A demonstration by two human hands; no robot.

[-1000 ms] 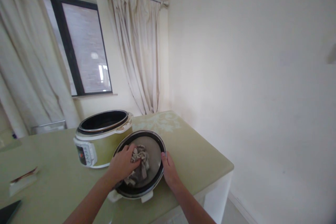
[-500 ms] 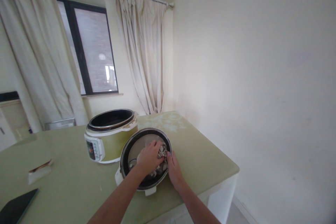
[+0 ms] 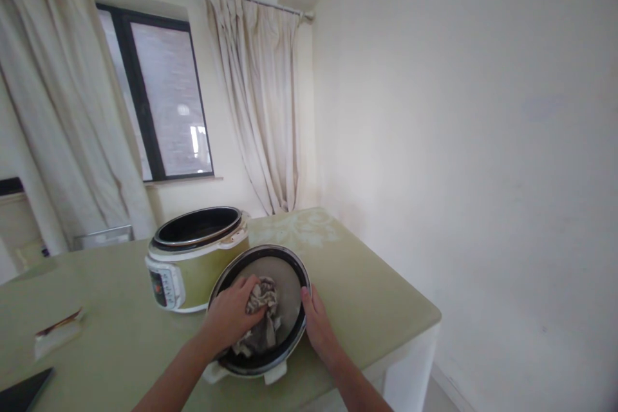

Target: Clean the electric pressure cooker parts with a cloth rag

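Note:
A round pressure cooker lid is tilted with its metal inner face and dark sealing ring towards me, low over the table. My left hand is closed round a crumpled patterned cloth, which presses against the left part of that inner face. Gripping the lid's right rim is my right hand, thumb on the near side; its other fingers are partly hidden. Just behind the lid stands the green and white cooker body, uncovered, with a dark pot inside and a control panel on its left.
The pale green table has a rounded right corner beside a white wall. To the left lie a small packet and a dark flat object. Curtains and a window are at the back.
My left hand has carried the cloth from the right side of the lid's inner face to the left. The lid sits slightly lower and further left in view, its right rim still held.

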